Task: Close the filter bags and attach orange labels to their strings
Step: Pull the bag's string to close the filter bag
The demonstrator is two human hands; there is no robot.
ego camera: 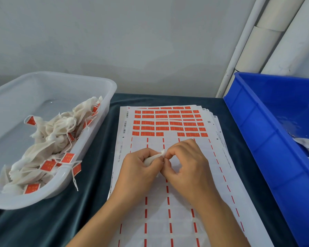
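My left hand (138,171) grips a small white filter bag (151,158) above the label sheet. My right hand (183,164) pinches the bag's gathered top (162,152) between thumb and fingers. Most of the bag is hidden inside my left fist, and its string is not visible. A stack of label sheets (168,202) lies under both hands, with rows of orange labels (168,122) left on its far part and empty backing nearer me.
A clear plastic tub (96,125) at the left holds several closed bags with orange labels. A blue crate (268,139) at the right holds white bags in its near corner. Dark cloth covers the table; white pipes stand at the back right.
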